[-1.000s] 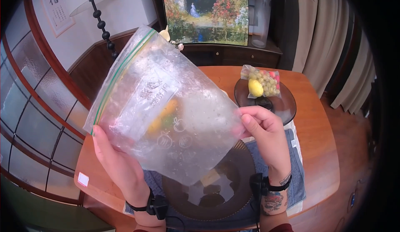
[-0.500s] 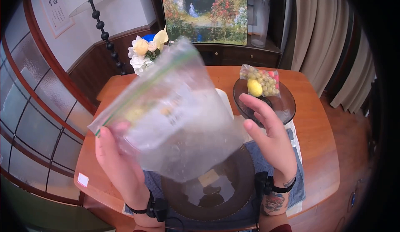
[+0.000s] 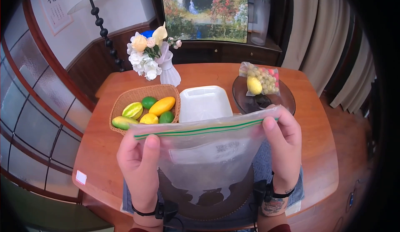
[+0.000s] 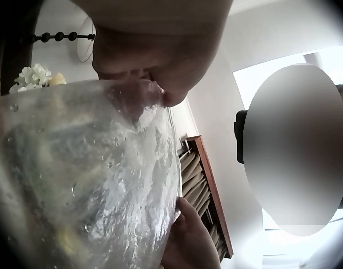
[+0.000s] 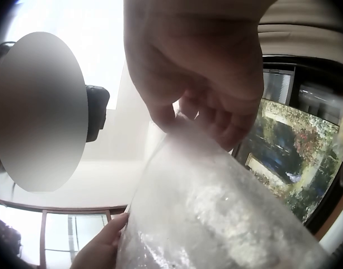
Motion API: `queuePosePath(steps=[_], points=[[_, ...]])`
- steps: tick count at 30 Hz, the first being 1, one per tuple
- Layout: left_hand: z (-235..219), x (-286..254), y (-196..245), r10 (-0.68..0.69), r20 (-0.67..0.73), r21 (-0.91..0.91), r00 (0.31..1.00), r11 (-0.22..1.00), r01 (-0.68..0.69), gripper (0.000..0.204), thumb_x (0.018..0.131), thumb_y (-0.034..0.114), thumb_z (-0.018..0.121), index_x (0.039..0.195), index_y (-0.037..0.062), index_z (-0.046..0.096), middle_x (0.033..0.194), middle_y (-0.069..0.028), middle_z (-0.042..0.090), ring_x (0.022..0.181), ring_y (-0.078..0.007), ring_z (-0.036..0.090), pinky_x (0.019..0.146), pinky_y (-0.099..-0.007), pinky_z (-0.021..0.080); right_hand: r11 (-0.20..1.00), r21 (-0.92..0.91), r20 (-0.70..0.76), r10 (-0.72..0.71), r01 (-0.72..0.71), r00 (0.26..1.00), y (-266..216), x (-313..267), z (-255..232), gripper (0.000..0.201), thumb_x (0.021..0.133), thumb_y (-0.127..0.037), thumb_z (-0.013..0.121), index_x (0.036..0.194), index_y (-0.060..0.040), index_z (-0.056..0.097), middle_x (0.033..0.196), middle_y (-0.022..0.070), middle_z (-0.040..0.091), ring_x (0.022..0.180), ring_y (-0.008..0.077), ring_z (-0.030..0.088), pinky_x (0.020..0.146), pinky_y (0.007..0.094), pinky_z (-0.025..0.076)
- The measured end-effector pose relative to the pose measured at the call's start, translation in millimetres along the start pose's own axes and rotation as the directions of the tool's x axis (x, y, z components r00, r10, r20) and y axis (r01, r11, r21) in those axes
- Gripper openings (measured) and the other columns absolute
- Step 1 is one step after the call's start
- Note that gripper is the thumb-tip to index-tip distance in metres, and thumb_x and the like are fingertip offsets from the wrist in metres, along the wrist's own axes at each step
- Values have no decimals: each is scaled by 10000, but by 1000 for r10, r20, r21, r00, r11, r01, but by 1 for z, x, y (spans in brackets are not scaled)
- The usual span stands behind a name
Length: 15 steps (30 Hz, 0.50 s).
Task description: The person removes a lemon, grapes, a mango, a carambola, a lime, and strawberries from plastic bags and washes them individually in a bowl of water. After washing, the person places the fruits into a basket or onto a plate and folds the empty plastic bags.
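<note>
A clear zip bag [image 3: 204, 161] with a green seal strip hangs upright, its seal edge on top, over a dark round plate [image 3: 183, 203]. My left hand [image 3: 139, 171] pinches the top left corner between thumb and fingers. At the top right corner my right hand [image 3: 283, 148] pinches the same edge. Through the film a white label shows; the bag looks flat. In the left wrist view the bag [image 4: 87, 179] hangs below my left hand [image 4: 154, 50]; in the right wrist view my right hand [image 5: 199, 73] grips the bag's corner [image 5: 216, 207].
Beyond the bag stand a wicker basket [image 3: 118, 103] of mangoes and other fruit, a white square dish [image 3: 204, 103] and a white vase [image 3: 169, 71] of flowers. Back right, a bag of grapes and a yellow fruit [image 3: 262, 80] lies on a dark glass plate [image 3: 287, 103].
My right hand let go of the bag's lower side, then took hold of the seal edge. The bag has turned from slanted to level and moved lower, uncovering the basket and white dish.
</note>
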State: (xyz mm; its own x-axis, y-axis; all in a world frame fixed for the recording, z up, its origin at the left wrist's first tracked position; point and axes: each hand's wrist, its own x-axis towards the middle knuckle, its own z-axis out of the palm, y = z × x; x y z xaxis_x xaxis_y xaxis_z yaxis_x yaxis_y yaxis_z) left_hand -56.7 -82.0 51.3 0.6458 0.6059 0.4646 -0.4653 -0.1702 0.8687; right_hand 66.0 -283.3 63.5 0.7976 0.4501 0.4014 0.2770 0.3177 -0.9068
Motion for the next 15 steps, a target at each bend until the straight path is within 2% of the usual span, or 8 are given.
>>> queuePosePath(steps=[1, 5, 7, 8, 10, 13, 14, 15], points=[[3, 1, 0, 20, -65, -12, 998, 1000, -21, 227, 1001, 213, 598, 1055, -6, 624, 882, -50, 658, 764, -95, 604, 702, -242, 489, 999, 37, -27, 37, -36, 999, -1, 0, 0, 149, 997, -132, 604, 1046, 8, 623, 968, 25, 647, 880, 84, 590, 816, 244, 478], [1, 1, -1, 54, -45, -86, 998, 995, -58, 207, 990, 198, 617, 1022, -6, 621, 875, -35, 629, 727, -87, 586, 649, -239, 487, 999, 35, -44, -9, 11, 999, 4, 0, 0, 159, 990, -127, 614, 1040, 23, 635, 943, 32, 653, 868, 88, 594, 791, 232, 471], [-9, 0, -7, 76, 0, -42, 997, 996, -76, 256, 1019, 240, 568, 1085, -5, 599, 1050, -33, 619, 959, -95, 559, 869, -252, 447, 998, -50, -47, -34, 32, 998, 3, -1, -1, 176, 982, -134, 627, 1022, 35, 656, 914, 44, 661, 841, 94, 599, 771, 232, 471], [-8, 0, -6, 75, -1, -42, 997, 996, -75, 256, 1019, 240, 568, 1085, -5, 599, 1050, -33, 619, 959, -95, 559, 869, -252, 447, 998, -50, -46, -33, 31, 998, 3, -2, -1, 176, 982, -134, 627, 1022, 35, 656, 914, 44, 661, 841, 94, 599, 771, 232, 471], [-5, 2, 1, 84, 38, -24, 996, 996, -83, 241, 1015, 248, 578, 1022, 8, 598, 982, -17, 605, 878, -72, 542, 790, -231, 440, 996, -71, -52, -56, 52, 997, 3, -3, -2, 181, 970, -128, 641, 996, 47, 673, 866, 54, 664, 822, 102, 611, 763, 238, 477], [-3, 1, 3, 92, 3, 13, 996, 996, -92, 223, 1013, 245, 582, 988, 24, 599, 899, 3, 584, 781, -45, 502, 702, -201, 402, 995, -82, -82, -59, 52, 995, 2, -5, 2, 182, 967, -125, 643, 988, 54, 675, 838, 57, 664, 815, 105, 617, 749, 236, 477], [-4, 1, 2, 92, 3, 13, 996, 996, -92, 223, 1013, 245, 582, 988, 24, 599, 899, 3, 584, 781, -45, 502, 702, -201, 402, 995, -82, -82, -59, 52, 995, 2, -5, 3, 182, 967, -125, 643, 988, 54, 675, 838, 57, 664, 815, 105, 617, 749, 236, 477], [-5, 1, -1, 110, -25, 6, 994, 994, -110, 225, 1005, 231, 595, 980, 8, 605, 859, -14, 591, 695, -66, 532, 638, -209, 430, 996, -82, -93, -54, 46, 994, 2, -6, 5, 185, 968, -126, 643, 989, 54, 677, 842, 59, 665, 809, 105, 616, 738, 233, 474]])
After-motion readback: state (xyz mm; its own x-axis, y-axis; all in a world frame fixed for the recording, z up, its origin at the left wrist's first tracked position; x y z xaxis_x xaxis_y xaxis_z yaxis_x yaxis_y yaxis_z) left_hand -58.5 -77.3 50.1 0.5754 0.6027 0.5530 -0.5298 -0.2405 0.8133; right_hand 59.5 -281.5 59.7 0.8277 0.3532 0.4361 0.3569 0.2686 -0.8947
